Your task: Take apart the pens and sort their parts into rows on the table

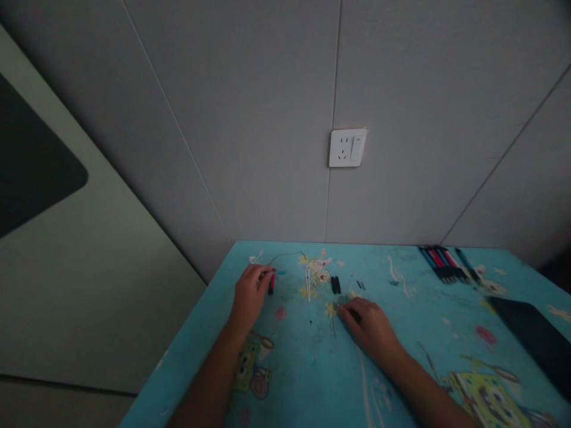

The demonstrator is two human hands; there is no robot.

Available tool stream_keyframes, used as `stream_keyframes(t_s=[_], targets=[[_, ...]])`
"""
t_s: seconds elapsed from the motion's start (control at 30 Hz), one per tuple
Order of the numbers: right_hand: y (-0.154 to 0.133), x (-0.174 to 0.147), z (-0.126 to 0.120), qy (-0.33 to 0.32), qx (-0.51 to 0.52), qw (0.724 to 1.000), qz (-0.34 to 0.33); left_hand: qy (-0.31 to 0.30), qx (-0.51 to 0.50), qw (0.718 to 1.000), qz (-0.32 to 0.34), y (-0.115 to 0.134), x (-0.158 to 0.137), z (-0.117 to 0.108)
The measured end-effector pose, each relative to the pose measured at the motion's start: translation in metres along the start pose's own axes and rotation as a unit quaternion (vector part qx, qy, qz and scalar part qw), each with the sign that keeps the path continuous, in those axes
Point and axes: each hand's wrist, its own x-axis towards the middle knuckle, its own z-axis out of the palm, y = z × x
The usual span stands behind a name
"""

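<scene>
My left hand (250, 295) is closed in a pinch at the far left of the table, with a slim blue pen part (279, 273) sticking out past its fingertips. Just below those fingers lies a red and black pen piece (271, 285). Thumb and fingers of my right hand (369, 324) are pressed together low over the tabletop; whatever is between them is too small to make out. Between the hands lie thin white pen refills (307, 284) and two short black tubes (335, 285). Small black pieces (361, 285) lie beyond my right hand.
Several pens (441, 264) in red, blue and black lie in a row at the back right. A dark flat pad (533, 333) sits on the right side of the blue cartoon-print table (307, 380). Behind stands a grey wall with a socket (348, 148).
</scene>
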Motion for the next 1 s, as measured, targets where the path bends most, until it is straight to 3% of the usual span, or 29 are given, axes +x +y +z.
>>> stream_keyframes(t_s=[0.2,0.33,0.6,0.83,1.0], targets=[[-0.003,0.000,-0.003,-0.005,0.006,1.000,-0.001,-0.023,-0.022,0.999,0.010,0.001,0.000,-0.001],[-0.005,0.000,-0.003,-0.003,0.005,1.000,0.001,0.020,-0.014,1.000,-0.009,0.003,-0.003,0.002],[-0.006,-0.001,-0.002,-0.012,-0.009,1.000,0.004,0.014,-0.009,0.999,0.045,0.003,-0.010,0.021],[-0.005,-0.001,-0.002,-0.014,-0.014,1.000,-0.001,-0.114,0.034,0.990,0.079,0.001,-0.017,0.037],[-0.005,-0.001,-0.001,-0.014,-0.010,1.000,-0.004,-0.151,0.081,0.980,0.101,0.004,-0.019,0.037]])
